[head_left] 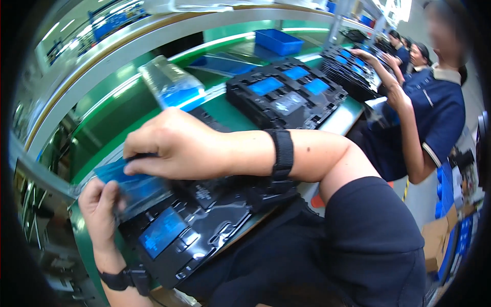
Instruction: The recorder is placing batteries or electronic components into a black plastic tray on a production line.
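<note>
A glossy, see-through blue film (140, 190) stretches between my two hands, partly blurred. My left hand (101, 212) is closed, thumb against the fingers, at the film's near left edge. From the right my right hand (176, 146) reaches across, its thumb and fingers pinched on the film's far edge; something dark under those fingers is mostly hidden. Below both hands lies a black moulded tray (217, 233). In one of its pockets sits a flat rectangular piece with a blue face (163, 233). My right forearm covers part of the tray's far side.
Stacked black trays (286, 120) with blue-faced pieces stand beyond my right arm. A clear plastic bag (171, 84) with blue contents lies on the green bench (238, 110), and a blue bin (279, 42) stands farther back. At right, a co-worker (429, 112) handles another tray stack (353, 69).
</note>
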Demonstrator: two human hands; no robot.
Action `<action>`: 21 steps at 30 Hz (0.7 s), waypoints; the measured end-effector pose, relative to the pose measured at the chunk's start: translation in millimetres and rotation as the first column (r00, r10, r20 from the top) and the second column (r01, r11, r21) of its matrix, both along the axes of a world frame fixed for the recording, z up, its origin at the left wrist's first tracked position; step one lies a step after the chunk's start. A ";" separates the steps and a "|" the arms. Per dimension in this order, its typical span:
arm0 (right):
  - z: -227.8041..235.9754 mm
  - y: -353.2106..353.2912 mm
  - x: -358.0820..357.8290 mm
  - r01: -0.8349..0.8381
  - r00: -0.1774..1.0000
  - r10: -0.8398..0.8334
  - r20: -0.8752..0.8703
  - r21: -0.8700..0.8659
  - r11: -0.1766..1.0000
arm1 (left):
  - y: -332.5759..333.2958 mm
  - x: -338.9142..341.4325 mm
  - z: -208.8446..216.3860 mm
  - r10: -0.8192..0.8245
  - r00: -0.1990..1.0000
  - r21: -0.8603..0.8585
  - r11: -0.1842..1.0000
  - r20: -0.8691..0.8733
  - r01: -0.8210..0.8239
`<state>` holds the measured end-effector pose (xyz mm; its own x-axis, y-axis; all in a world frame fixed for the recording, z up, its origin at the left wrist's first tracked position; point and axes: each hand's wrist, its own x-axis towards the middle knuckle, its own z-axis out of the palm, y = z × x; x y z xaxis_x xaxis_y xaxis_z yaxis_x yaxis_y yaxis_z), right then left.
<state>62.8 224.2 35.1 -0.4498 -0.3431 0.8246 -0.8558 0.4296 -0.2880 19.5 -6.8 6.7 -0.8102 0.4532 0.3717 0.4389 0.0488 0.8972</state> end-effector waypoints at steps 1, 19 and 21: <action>2.4 0.8 4.3 -0.010 0.999 0.013 0.042 -0.086 0.996 | -8.4 -3.0 -3.3 0.015 1.000 -0.013 1.000 0.009 -0.015; 1.7 225.9 82.3 0.629 0.329 -0.487 0.809 0.196 0.752 | -9.0 -33.6 -26.4 0.008 0.996 0.104 0.994 0.084 -0.017; -0.1 230.8 77.3 0.619 0.334 -0.487 0.807 0.202 0.759 | -14.8 -33.8 -27.6 -0.025 0.997 0.082 0.996 0.072 0.019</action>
<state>140.1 455.0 35.0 -0.9490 0.3143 0.0254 0.1845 0.6185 -0.7638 -14.3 -21.6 -20.9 -0.8268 0.4414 0.3486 0.3724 -0.0347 0.9274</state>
